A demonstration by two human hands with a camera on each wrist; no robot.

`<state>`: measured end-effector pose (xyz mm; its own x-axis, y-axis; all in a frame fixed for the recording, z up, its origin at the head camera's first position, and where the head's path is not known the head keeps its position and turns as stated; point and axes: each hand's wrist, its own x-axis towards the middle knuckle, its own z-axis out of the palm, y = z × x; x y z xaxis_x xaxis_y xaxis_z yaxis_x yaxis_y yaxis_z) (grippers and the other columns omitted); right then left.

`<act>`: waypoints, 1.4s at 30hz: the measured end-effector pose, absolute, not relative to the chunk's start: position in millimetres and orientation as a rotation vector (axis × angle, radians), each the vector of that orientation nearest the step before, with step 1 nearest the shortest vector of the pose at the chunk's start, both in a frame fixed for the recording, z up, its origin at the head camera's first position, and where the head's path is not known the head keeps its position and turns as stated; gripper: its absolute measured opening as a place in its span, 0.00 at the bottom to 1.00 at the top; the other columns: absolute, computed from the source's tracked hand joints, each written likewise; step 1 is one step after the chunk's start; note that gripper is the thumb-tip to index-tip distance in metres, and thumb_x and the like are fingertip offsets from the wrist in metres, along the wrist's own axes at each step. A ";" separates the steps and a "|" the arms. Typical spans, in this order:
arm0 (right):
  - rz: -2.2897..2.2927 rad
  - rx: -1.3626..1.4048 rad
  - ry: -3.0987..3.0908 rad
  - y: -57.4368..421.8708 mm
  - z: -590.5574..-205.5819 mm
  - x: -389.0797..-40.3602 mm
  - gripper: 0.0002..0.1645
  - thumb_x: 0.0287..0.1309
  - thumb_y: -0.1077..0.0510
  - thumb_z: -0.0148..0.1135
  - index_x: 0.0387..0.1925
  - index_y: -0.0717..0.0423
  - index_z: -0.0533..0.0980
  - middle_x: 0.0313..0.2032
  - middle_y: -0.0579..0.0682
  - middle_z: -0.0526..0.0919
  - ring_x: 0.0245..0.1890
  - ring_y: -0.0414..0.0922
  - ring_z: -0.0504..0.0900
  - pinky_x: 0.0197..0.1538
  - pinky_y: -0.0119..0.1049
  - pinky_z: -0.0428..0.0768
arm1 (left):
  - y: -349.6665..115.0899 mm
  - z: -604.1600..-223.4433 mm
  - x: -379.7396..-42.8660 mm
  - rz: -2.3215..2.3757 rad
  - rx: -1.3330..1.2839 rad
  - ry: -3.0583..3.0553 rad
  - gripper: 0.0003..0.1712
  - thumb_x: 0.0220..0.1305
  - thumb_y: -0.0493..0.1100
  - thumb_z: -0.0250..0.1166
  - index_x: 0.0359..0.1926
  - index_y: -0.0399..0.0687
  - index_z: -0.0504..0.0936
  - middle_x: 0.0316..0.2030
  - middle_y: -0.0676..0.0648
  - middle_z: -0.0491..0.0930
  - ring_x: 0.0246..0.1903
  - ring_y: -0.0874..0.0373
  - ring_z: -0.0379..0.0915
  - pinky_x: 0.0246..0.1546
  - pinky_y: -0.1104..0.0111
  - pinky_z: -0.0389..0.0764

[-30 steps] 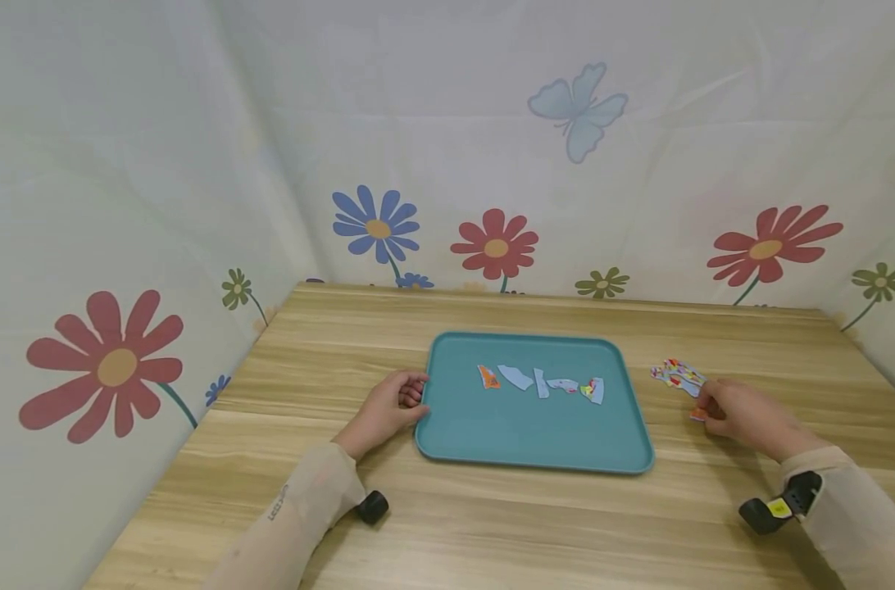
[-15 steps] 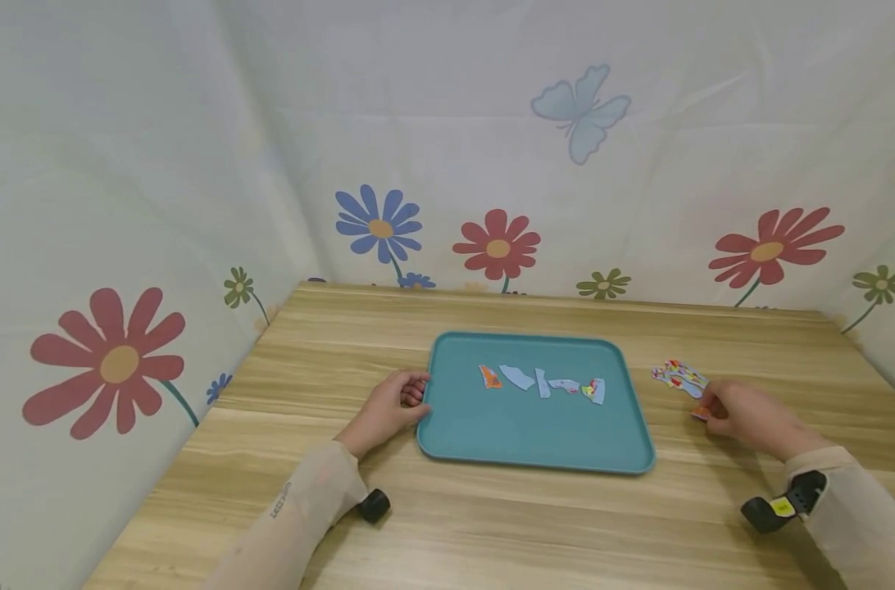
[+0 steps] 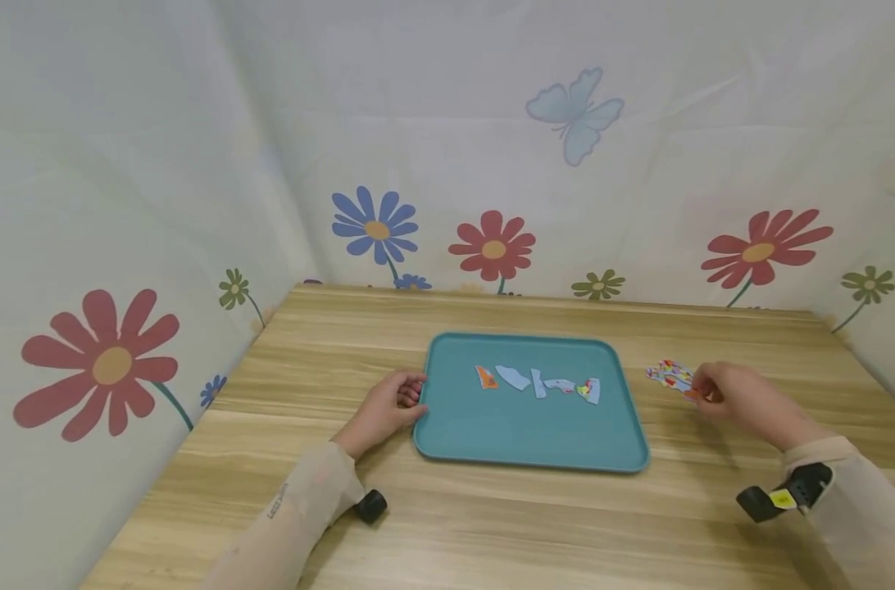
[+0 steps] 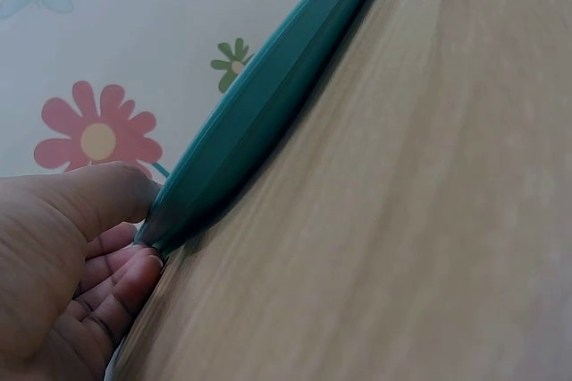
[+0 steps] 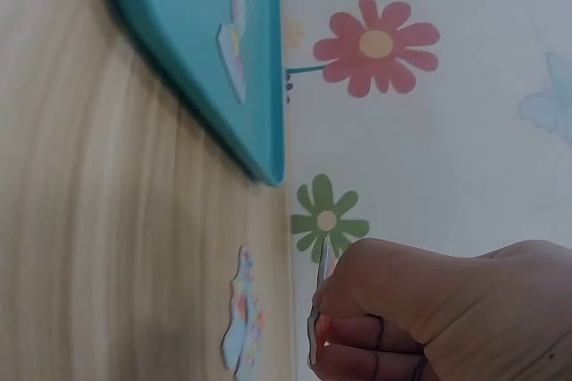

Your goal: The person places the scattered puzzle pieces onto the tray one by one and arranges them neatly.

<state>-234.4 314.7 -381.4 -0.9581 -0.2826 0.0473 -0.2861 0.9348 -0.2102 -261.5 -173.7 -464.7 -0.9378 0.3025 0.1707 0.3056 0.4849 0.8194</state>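
Observation:
My left hand (image 3: 384,410) holds the left rim of the teal tray (image 3: 529,438), thumb and fingers meeting at its edge in the left wrist view. Five-odd aside, several flat, irregular puzzle pieces lie in a row on the tray, from an orange piece (image 3: 487,377) at the left to a multicoloured piece (image 3: 589,390) at the right. Right of the tray, my right hand (image 3: 746,401) pinches a thin puzzle piece (image 5: 318,314) with some orange on it, raised above the table. Beside those fingertips is a small group of colourful pieces (image 3: 666,374) on the wood.
The wood-grain table (image 3: 521,533) runs back to a pale cloth backdrop (image 3: 433,123) printed with flowers and a butterfly. A black wrist camera (image 3: 372,506) sits by the left cuff, and another black camera (image 3: 759,503) by the right.
The right hand has lifted the orange puzzle piece off the table and moved it slightly up and left, over the small group. The left hand has stayed at the tray.

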 end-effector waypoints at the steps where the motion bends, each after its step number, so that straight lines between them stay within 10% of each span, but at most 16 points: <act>1: 0.342 0.450 -3.072 312.2 -379.3 -234.1 0.10 0.48 0.65 0.69 0.33 0.65 0.77 0.27 0.51 0.78 0.27 0.44 0.73 0.30 0.36 0.77 | -173.5 -464.2 -261.0 -1.495 -0.555 -2.703 0.27 0.57 0.33 0.68 0.58 0.32 0.72 0.42 0.40 0.75 0.39 0.57 0.72 0.40 0.74 0.78; 42: 0.509 0.827 -2.899 197.5 -374.2 -239.0 0.06 0.48 0.65 0.68 0.30 0.57 0.78 0.27 0.46 0.79 0.28 0.39 0.75 0.32 0.30 0.75 | -171.1 -462.6 -260.9 -1.527 -0.537 -2.690 0.27 0.56 0.30 0.68 0.57 0.30 0.73 0.43 0.39 0.76 0.38 0.57 0.73 0.39 0.74 0.78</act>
<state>-239.0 197.5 -374.2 -0.8502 -0.4982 0.1700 -0.5263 0.7985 -0.2923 -260.9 -171.1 -462.6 -0.9415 0.2922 0.1682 0.2942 0.4682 0.8332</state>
